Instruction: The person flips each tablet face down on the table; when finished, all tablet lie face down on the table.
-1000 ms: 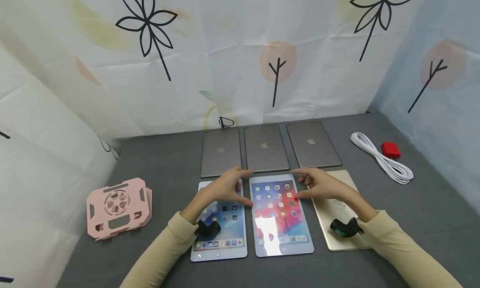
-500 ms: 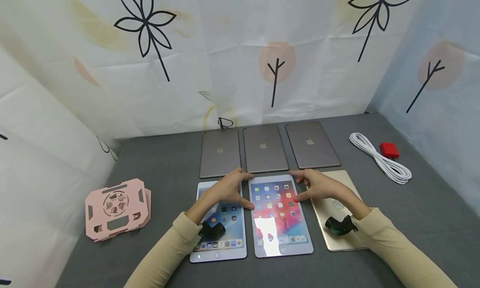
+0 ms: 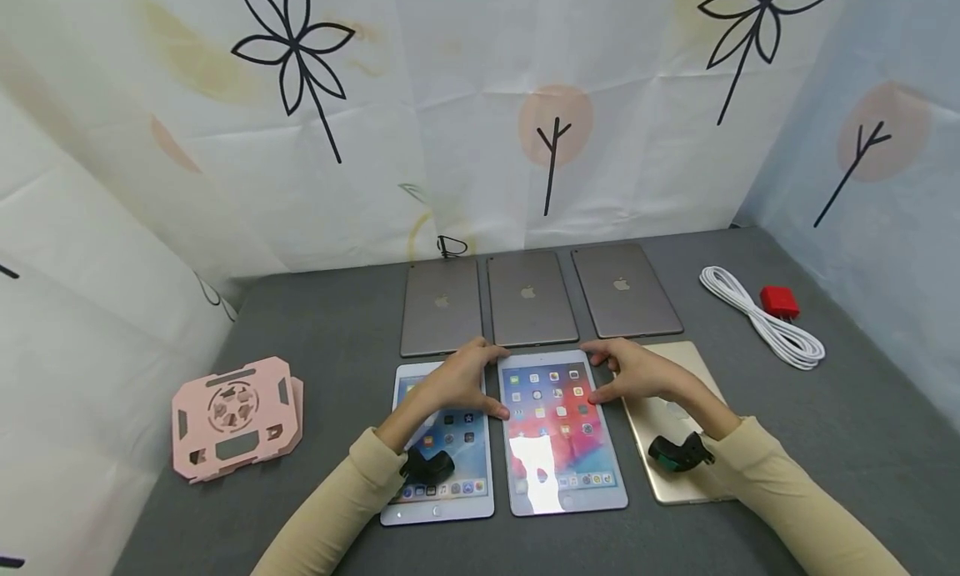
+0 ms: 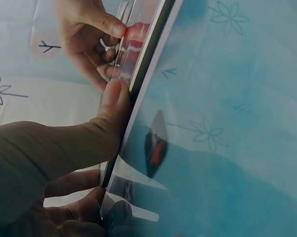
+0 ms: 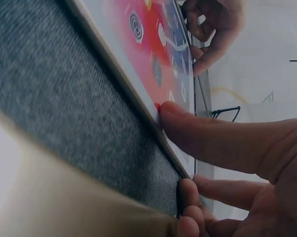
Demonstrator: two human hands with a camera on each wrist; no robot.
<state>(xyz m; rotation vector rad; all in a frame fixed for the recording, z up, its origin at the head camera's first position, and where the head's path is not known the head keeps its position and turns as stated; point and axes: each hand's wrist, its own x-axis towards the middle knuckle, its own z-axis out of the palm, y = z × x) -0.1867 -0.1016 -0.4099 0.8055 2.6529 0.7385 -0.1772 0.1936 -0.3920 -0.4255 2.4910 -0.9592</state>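
Pale cloth walls (image 3: 480, 151) close in the space at the back and both sides, creased in places; the back one carries black flower outlines, twig-like trees on peach discs and faint yellow patches, while the right one looks bluer; the grey tabletop (image 3: 337, 326) runs up to them, its weave plain to see in the right wrist view. Two cream sleeves (image 3: 322, 509) reach in from the near side; between them, the red-screen tablet (image 3: 562, 434) lies face up near the middle of the tabletop, its screen lit and a white glare low on it; the blue-screen tablet (image 3: 468, 451), also lit, is just to its left, its gloss mirroring flower drawings in the left wrist view; the gold tablet (image 3: 660, 418) lies back up to its right; three grey tablets (image 3: 531, 301), backs up, make a row behind. A pink stand (image 3: 236, 418) lies well apart at left. The left hand (image 3: 457, 376) grasps the red-screen tablet's upper left corner, thumb on the side edge; the right hand (image 3: 637, 372) has a matching grip at the upper right; a coiled white cable (image 3: 765, 318), a red plug (image 3: 778, 299) beside it and a black loop (image 3: 452, 246) against the back cloth are smaller.
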